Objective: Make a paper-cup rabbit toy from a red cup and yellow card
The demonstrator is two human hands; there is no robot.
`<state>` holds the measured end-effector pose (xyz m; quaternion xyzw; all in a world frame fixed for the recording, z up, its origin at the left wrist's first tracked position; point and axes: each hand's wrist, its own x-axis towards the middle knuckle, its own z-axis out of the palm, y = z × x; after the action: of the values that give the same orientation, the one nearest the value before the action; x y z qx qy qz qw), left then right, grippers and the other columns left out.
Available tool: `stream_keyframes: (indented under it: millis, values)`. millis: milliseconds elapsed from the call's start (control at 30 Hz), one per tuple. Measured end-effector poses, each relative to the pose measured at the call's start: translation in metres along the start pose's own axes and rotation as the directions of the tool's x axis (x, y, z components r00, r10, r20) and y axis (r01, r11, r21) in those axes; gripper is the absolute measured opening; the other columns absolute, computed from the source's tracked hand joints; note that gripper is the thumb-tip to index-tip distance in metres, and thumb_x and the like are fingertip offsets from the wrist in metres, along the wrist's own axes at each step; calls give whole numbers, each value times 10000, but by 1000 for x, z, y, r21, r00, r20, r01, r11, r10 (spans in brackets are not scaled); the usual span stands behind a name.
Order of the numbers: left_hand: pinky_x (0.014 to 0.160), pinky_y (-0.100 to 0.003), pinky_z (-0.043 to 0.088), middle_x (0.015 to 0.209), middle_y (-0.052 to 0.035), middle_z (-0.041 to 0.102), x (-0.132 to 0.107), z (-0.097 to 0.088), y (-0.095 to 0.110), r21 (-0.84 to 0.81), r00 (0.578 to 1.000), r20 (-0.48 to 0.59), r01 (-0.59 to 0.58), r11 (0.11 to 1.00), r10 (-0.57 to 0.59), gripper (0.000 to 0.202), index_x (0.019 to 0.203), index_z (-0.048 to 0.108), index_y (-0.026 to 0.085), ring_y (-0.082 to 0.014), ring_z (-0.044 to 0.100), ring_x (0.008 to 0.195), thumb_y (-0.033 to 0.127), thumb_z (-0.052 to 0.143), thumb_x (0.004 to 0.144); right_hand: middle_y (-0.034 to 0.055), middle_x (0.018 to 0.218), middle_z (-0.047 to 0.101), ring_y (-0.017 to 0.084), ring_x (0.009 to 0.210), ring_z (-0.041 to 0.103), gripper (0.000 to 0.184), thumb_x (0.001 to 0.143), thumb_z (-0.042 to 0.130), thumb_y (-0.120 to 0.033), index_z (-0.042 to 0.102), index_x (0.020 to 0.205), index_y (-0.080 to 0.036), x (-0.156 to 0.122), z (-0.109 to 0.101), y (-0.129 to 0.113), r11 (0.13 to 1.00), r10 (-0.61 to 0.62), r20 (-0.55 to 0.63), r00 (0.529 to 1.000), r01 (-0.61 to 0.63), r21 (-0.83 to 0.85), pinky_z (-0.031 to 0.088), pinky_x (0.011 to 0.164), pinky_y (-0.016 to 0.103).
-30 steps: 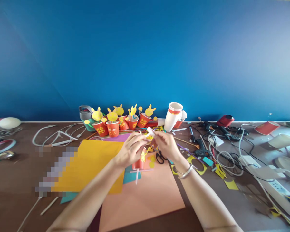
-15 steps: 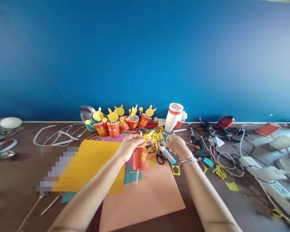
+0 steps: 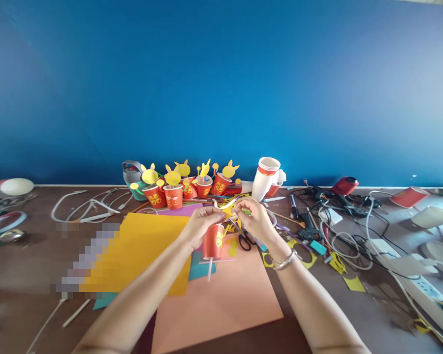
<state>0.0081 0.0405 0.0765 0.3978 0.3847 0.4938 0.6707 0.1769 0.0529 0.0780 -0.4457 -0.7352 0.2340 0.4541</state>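
Angled toward the table's [image 3: 25,265] far edge, the left hand [image 3: 200,223] pinches a yellow cutout [image 3: 228,212], its long axis unclear. The right hand [image 3: 257,220] curls beside it, grip unclear.

A yellow double-happiness sign, 囍, stands on the front red cup [image 3: 212,242]. The same sign marks the rear leftmost red cup [image 3: 155,197]; markings on the stacked white cups [image 3: 266,178] are too small to read.
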Motion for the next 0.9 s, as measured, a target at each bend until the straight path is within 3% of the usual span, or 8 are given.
stream_keyframes:
  millis: [100, 167, 267, 400, 467, 600, 733, 900]
  values:
    - [671, -278, 484, 717, -65, 727, -1, 2, 0, -35, 999, -35, -33, 999, 31, 264, 694, 743, 136, -162, 641, 665, 312, 846, 527, 94, 967, 621, 238, 943, 552, 90, 822, 510, -176, 570, 758, -196, -6, 3, -5, 953, -160, -143, 977, 115, -281, 414, 849, 390]
    - [652, -274, 473, 751, -67, 729, 1, -1, -2, -32, 991, -98, -93, 995, 89, 265, 709, 747, 140, -159, 635, 669, 326, 839, 544, 102, 1001, 615, 248, 964, 536, 80, 840, 503, -171, 570, 808, -200, -9, 4, -9, 915, -232, -187, 955, 149, -376, 390, 875, 415]
    - [659, -264, 458, 718, -58, 722, 7, -8, -5, 17, 971, -183, -152, 988, 153, 257, 702, 751, 143, -142, 618, 654, 333, 835, 551, 100, 1004, 600, 238, 973, 542, 76, 864, 500, -202, 562, 821, -205, -11, 1, -14, 956, -209, -231, 950, 149, -252, 402, 896, 409]
    - [706, -268, 457, 815, -67, 739, 10, -9, -12, 46, 980, -130, -146, 988, 151, 301, 852, 764, 156, -150, 628, 717, 335, 798, 613, 90, 999, 604, 212, 957, 580, 132, 864, 524, -269, 568, 762, -198, -8, 3, -16, 992, -13, -115, 993, 28, 125, 462, 832, 345]
    - [731, -275, 465, 827, -73, 740, 8, -5, -15, 28, 984, -103, -140, 990, 142, 280, 853, 765, 154, -165, 637, 755, 329, 780, 636, 88, 978, 619, 210, 935, 593, 149, 852, 541, -300, 577, 755, -192, -8, 8, -15, 974, 70, -96, 993, -48, 221, 475, 787, 327]
    - [747, -280, 479, 783, -67, 739, 2, 4, -14, -28, 990, -95, -105, 994, 102, 261, 816, 766, 155, -182, 654, 761, 316, 789, 613, 90, 947, 632, 212, 897, 597, 171, 834, 561, -332, 597, 760, -181, -8, 15, -14, 965, 144, -105, 984, -116, 234, 475, 733, 316]
    - [748, -295, 488, 759, -71, 738, -3, 10, -9, -56, 991, -102, -91, 994, 85, 277, 783, 764, 148, -203, 665, 759, 330, 799, 577, 77, 924, 645, 213, 906, 593, 149, 829, 573, -309, 603, 750, -185, -8, 15, -12, 979, 121, -116, 986, -100, 177, 458, 812, 346]
    - [762, -291, 483, 756, -64, 737, -4, 12, -9, -88, 991, -102, -93, 992, 84, 262, 767, 762, 149, -193, 665, 761, 320, 800, 572, 71, 913, 633, 208, 890, 595, 125, 833, 562, -276, 590, 746, -191, -8, 18, -10, 988, 89, -143, 986, -68, 142, 465, 804, 341]
